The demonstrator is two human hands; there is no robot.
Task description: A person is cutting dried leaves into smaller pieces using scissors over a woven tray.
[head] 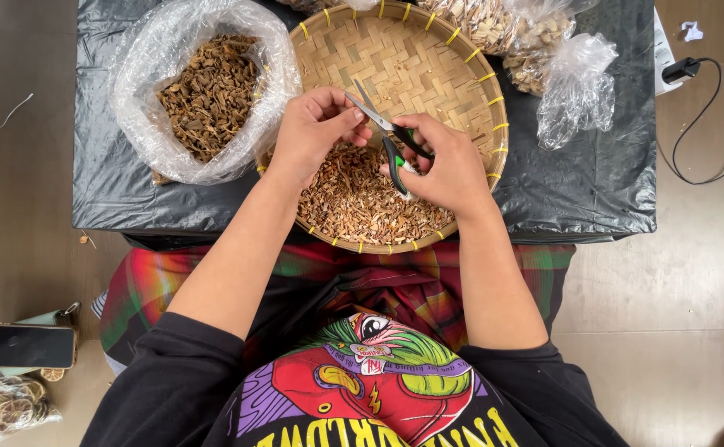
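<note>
**Cutting held directly over the tray so the pieces land in it**

You hold the scissors [391,136] in your right hand [444,165], fingers through the green and black handles, blades pointing up and away toward your left hand [312,132]. Your left fingers are pinched narrow at the blade tips, apparently on a small piece of the dried material; the piece itself is too small to make out. Both hands sit above the woven bamboo tray [428,58], over the heap of cut brown chips [353,199] on its near side, a position that lets trimmings drop straight onto the heap.

The open clear bag of darker dried pieces [209,91] stands just beside the tray on your left, within easy reach of the feeding hand. More filled clear bags [536,50] lie at the tray's far right edge. All rest on the low surface under black plastic sheeting [585,174], which would catch stray bits. A phone [21,345] lies on the floor, well apart
</note>
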